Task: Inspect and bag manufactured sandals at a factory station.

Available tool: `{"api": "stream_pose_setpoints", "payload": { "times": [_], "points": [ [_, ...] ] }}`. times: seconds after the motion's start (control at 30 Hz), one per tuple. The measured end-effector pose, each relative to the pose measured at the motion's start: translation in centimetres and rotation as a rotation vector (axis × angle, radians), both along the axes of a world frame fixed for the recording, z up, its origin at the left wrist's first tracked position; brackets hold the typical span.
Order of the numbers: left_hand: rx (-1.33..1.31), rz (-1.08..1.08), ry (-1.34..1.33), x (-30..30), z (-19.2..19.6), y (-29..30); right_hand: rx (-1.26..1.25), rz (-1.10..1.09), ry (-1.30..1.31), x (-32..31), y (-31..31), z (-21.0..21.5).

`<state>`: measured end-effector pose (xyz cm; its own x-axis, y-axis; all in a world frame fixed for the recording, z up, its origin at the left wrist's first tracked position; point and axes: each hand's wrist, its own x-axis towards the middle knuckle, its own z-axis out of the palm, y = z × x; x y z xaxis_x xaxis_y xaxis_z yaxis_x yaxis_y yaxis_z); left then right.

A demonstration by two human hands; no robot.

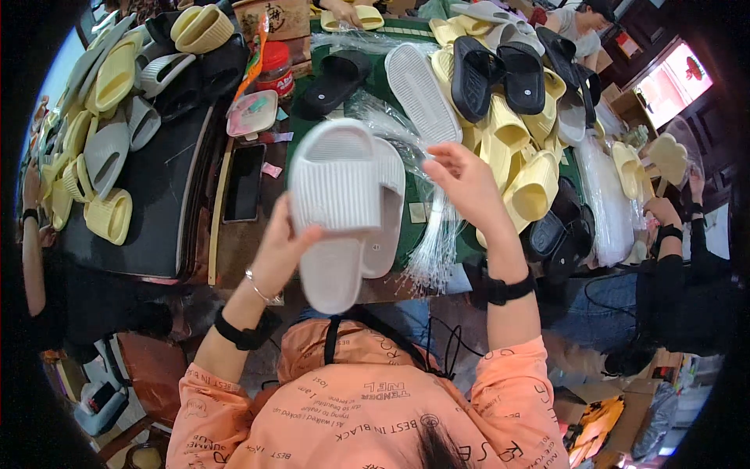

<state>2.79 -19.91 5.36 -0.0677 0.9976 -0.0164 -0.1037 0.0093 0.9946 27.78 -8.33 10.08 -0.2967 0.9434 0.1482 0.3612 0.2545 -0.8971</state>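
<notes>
My left hand [286, 230] grips a light grey slide sandal [337, 191] by its side, thumb across the ribbed strap. The sandal hangs over the table, toe end away from me. Partly hidden behind it is a second grey slide [383, 246]; whether my hand holds that one too I cannot tell. To the right, my right hand [461, 180] is raised with its fingers loosely bent and apart, nothing visible in them. Just beside and below it lies a bundle of thin clear plastic strands [434, 246], fanned out toward the table's near edge.
Yellow and black slides [504, 129] are heaped at the right, more slides [109, 148] at the left. A dark phone [244, 184], a pink-rimmed tray [251, 115] and a red-lidded jar [274, 66] stand left of centre. Clear plastic bags [608, 207] lie right. Other people work around the table.
</notes>
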Motion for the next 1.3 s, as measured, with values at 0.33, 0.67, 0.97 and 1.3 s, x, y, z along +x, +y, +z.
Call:
{"api": "stream_pose_setpoints", "payload": {
  "times": [0.33,0.67,0.97,1.3],
  "points": [
    [-0.188,0.168,0.418,-3.6,-7.7,5.2,-0.366,-0.394,-0.281,8.3,-4.7,-5.8],
    [0.414,-0.215,1.364,-0.2,-1.9,10.2,-0.228,-0.409,-0.349,5.6,-4.2,-9.0],
    [0.078,-0.316,1.209,1.2,-3.5,13.4,-0.31,-0.373,-0.017,6.5,-4.6,-6.1],
    [0.079,-0.056,1.151,3.5,-2.1,9.7,-0.491,-0.34,0.959,5.0,-5.2,-0.6]
  ]
}}
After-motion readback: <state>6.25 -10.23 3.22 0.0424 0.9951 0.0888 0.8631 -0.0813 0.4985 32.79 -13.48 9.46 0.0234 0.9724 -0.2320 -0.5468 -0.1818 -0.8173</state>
